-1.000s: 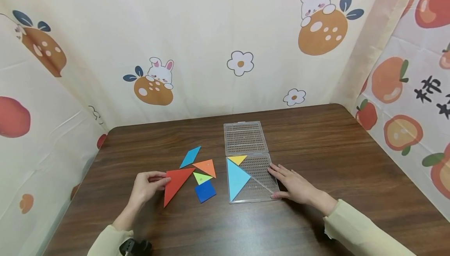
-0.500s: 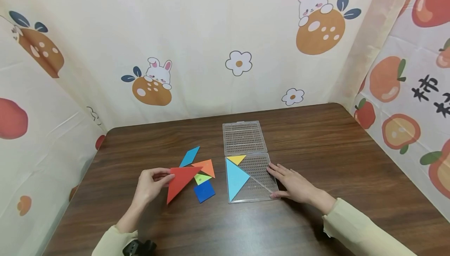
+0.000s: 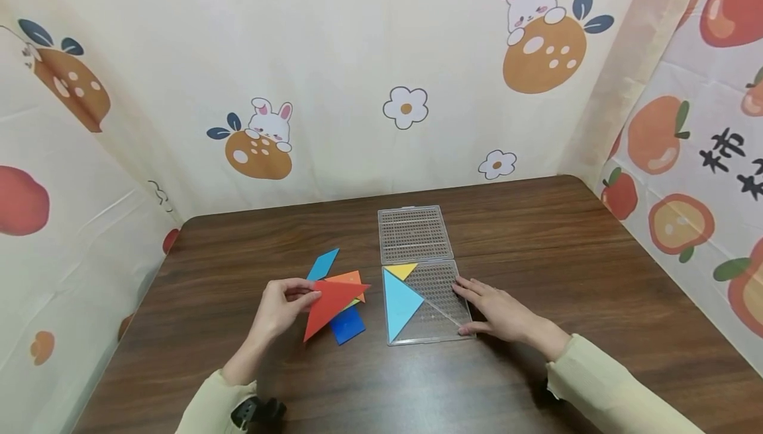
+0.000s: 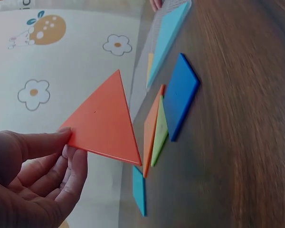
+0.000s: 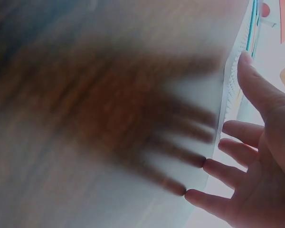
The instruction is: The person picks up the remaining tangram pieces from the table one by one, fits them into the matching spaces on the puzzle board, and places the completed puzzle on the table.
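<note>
l. hand (image 3: 281, 305) pinches red triangle (image 3: 330, 301), now closer to tray (image 3: 440, 288), not yet in; r. hand (image 3: 501, 311) spread at its edge.

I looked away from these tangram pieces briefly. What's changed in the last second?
The left-hand grip has carried the red triangle rightward, toward the clear plastic case; in the head view it now hides most of the lime-green triangle. Nothing was taken or let go. The right-hand grip stays at the case's right edge; the light-blue triangle and yellow triangle inside lie unmoved.
</note>
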`<state>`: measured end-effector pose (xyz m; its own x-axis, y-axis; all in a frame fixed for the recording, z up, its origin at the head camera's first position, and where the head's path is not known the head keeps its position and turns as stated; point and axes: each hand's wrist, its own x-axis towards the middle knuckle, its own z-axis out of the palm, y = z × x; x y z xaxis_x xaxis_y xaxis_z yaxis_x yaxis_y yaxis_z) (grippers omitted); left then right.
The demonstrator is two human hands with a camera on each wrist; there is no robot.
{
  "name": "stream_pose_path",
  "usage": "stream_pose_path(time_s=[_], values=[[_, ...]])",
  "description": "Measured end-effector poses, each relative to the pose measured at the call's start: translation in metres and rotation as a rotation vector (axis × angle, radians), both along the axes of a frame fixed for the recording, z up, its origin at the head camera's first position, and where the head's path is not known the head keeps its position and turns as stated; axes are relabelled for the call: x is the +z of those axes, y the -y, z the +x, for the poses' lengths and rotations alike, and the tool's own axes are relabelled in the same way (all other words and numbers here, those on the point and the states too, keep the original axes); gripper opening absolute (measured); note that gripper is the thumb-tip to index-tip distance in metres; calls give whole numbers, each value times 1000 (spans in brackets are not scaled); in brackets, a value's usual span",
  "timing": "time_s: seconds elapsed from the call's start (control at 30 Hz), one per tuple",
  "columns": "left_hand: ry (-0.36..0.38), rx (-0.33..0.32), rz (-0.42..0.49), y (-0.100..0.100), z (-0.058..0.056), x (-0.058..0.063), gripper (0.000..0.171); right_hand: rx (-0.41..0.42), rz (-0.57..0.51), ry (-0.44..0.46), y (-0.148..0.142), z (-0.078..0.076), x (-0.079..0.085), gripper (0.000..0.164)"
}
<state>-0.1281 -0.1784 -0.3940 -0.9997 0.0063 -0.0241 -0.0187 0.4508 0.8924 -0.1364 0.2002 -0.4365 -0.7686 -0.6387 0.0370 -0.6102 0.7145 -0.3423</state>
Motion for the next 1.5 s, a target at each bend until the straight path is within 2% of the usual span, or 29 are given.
stream_pose_path(time_s=[0.43, 0.77, 1.2, 1.5], values=[[0, -87, 43, -26, -8, 5, 18, -32, 0, -9, -10, -9, 6, 67], [-20, -146, 41, -50, -14, 6, 14, -34, 21, 44, -14, -15, 5, 68], [-29, -287, 24, -88, -22, 3, 12, -14, 25, 27, -11, -18, 0, 70], [-8, -339, -4, -105, -28, -4, 10, -11, 33, 15, -10, -18, 0, 71]])
